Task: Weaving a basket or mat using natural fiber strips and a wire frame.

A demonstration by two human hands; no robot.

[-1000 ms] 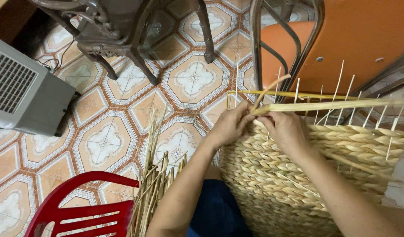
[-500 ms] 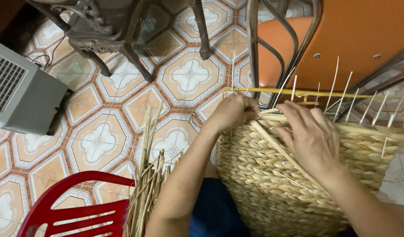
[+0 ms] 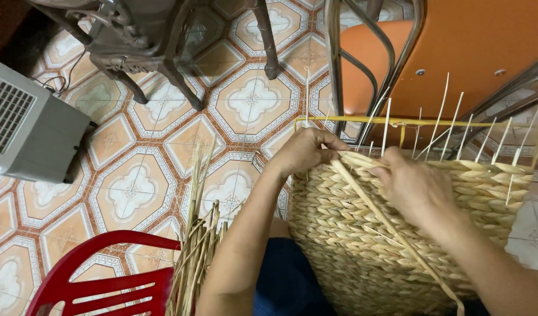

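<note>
A partly woven straw basket (image 3: 345, 234) rests against my lap, with thin pale upright stakes (image 3: 441, 114) and a yellow wire frame (image 3: 362, 120) rising above its woven edge. My left hand (image 3: 307, 151) grips the top left corner of the weave, pinching the upper end of a long flat straw strand (image 3: 392, 225). That strand runs diagonally down across the basket's face to the lower right. My right hand (image 3: 415, 187) presses on the top edge of the weave, fingers curled over the strand.
A bundle of loose straw (image 3: 194, 246) stands left of my arm beside a red plastic chair (image 3: 99, 287). A grey box appliance (image 3: 29, 123) sits on the patterned tile floor at left. A dark metal stand (image 3: 146, 47) and an orange chair (image 3: 473, 52) with metal legs are beyond.
The long strand, earlier held level across the stakes, now hangs diagonally down the basket's face. My right hand has shifted onto the top edge of the weave.
</note>
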